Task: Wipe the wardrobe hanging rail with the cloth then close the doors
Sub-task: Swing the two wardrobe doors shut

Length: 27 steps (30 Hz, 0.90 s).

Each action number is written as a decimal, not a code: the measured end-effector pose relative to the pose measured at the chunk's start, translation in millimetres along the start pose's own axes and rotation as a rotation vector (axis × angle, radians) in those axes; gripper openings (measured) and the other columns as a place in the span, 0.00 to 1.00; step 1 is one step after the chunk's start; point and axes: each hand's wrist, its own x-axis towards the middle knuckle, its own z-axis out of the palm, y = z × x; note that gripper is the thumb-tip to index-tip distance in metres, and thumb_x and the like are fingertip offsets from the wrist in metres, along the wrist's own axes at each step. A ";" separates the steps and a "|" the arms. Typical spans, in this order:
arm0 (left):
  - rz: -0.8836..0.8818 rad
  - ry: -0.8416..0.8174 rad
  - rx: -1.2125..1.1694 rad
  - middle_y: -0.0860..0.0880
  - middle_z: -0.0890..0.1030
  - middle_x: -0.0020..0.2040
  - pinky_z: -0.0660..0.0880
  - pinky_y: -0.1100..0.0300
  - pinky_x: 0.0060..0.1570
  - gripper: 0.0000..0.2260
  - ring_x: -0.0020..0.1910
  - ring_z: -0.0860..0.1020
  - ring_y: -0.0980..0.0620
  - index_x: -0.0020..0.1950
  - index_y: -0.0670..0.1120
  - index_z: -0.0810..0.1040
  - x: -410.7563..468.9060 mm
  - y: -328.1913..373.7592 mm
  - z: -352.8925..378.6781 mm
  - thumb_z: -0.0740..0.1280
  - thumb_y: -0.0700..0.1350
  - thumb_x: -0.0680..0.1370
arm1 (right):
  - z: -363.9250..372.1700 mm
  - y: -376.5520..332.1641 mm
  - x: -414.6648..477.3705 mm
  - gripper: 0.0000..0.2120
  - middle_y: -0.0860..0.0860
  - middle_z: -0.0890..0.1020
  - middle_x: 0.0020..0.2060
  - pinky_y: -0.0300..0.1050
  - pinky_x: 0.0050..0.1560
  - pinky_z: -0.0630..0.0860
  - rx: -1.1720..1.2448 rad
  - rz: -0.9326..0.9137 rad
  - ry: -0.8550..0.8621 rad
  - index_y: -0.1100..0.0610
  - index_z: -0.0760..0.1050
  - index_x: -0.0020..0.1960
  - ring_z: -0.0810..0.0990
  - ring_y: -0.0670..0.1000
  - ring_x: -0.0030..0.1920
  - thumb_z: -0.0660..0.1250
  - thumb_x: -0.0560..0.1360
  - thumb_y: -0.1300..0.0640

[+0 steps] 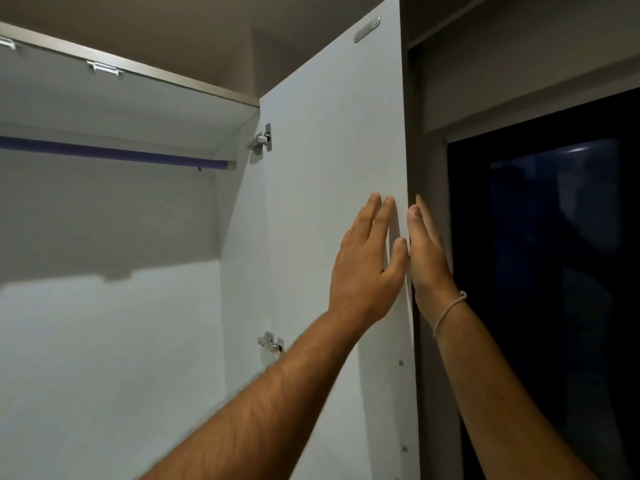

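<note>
the right-hand wardrobe door [332,174] is seen standing open, its white inner face turned toward the camera. the left hand [367,268] is laid flat on that inner face near the door's free edge, fingers extended and spread slightly, nothing gripped. the right hand [427,258] is placed on the far side of the same free edge, fingers straight and together, palm against the door's outer side; nothing is held. a thin band [448,311] is noted on the right wrist. the purple hanging rail [114,152] is observed inside the wardrobe, below the top panel, ending at the right side wall. two metal hinges [261,142] are fixed along the door's hinged edge. no cloth is visible.
</note>
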 end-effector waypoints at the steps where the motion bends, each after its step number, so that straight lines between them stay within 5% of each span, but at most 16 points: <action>1: -0.015 0.008 -0.033 0.59 0.49 0.88 0.56 0.51 0.84 0.29 0.86 0.48 0.61 0.87 0.59 0.51 -0.1 2.4 -1.9 0.55 0.60 0.87 | 1.1 -2.3 -2.9 0.25 0.42 0.61 0.84 0.52 0.80 0.62 0.025 0.000 -0.017 0.38 0.57 0.84 0.61 0.50 0.83 0.50 0.88 0.39; 4: -0.032 0.040 -0.177 0.60 0.50 0.88 0.56 0.50 0.85 0.28 0.85 0.49 0.63 0.87 0.58 0.53 -6.0 9.2 -13.8 0.54 0.58 0.87 | 8.9 -8.9 -15.3 0.24 0.39 0.64 0.82 0.53 0.81 0.65 0.136 -0.008 -0.083 0.35 0.59 0.82 0.65 0.45 0.81 0.53 0.87 0.39; 8: -0.012 0.074 -0.419 0.59 0.55 0.87 0.57 0.49 0.84 0.26 0.85 0.54 0.63 0.87 0.55 0.55 -21.0 9.5 -55.1 0.56 0.51 0.88 | 37.7 -17.9 -38.8 0.18 0.28 0.74 0.70 0.36 0.73 0.71 0.274 -0.059 -0.191 0.24 0.67 0.72 0.71 0.31 0.73 0.59 0.83 0.38; 12: -0.063 0.196 -0.559 0.52 0.66 0.84 0.65 0.50 0.81 0.25 0.82 0.65 0.58 0.85 0.49 0.61 -28.5 3.2 -114.4 0.59 0.47 0.87 | 93.0 -30.5 -59.8 0.21 0.25 0.80 0.61 0.26 0.63 0.74 0.312 -0.166 -0.311 0.36 0.69 0.77 0.77 0.31 0.68 0.58 0.85 0.45; 15: -0.113 0.414 -0.520 0.50 0.82 0.72 0.78 0.57 0.69 0.19 0.70 0.80 0.56 0.79 0.44 0.73 -27.1 -6.5 -164.7 0.64 0.44 0.87 | 141.0 -38.2 -79.5 0.26 0.33 0.71 0.77 0.43 0.77 0.71 0.304 -0.281 -0.392 0.35 0.61 0.81 0.69 0.39 0.78 0.57 0.84 0.43; 17: -0.154 0.509 -0.390 0.57 0.87 0.60 0.82 0.63 0.58 0.13 0.62 0.84 0.60 0.70 0.50 0.81 -27.8 -16.8 -196.6 0.70 0.46 0.84 | 171.4 -38.8 -90.4 0.31 0.35 0.56 0.84 0.58 0.84 0.60 0.180 -0.388 -0.424 0.27 0.48 0.81 0.54 0.41 0.85 0.57 0.86 0.48; 19: -0.215 0.541 -0.254 0.68 0.87 0.53 0.81 0.69 0.51 0.09 0.57 0.84 0.66 0.62 0.60 0.82 -28.4 -30.0 -227.4 0.73 0.50 0.82 | 203.1 -37.4 -98.7 0.40 0.37 0.48 0.86 0.61 0.85 0.52 -0.015 -0.499 -0.419 0.23 0.38 0.78 0.45 0.42 0.86 0.61 0.87 0.55; 23: -0.382 0.599 -0.191 0.63 0.88 0.53 0.83 0.61 0.58 0.10 0.57 0.85 0.63 0.61 0.59 0.83 -33.8 -72.0 -277.8 0.74 0.49 0.81 | 270.7 -34.5 -106.4 0.39 0.44 0.41 0.87 0.60 0.86 0.46 -0.260 -0.565 -0.408 0.39 0.44 0.86 0.38 0.48 0.86 0.64 0.85 0.54; 27: -0.515 0.647 -0.232 0.53 0.89 0.57 0.83 0.58 0.61 0.15 0.58 0.86 0.59 0.70 0.47 0.83 -40.1 -114.5 -300.0 0.72 0.47 0.83 | 323.4 -28.1 -112.8 0.38 0.51 0.45 0.87 0.59 0.84 0.52 -0.383 -0.562 -0.308 0.46 0.45 0.87 0.44 0.55 0.87 0.64 0.84 0.50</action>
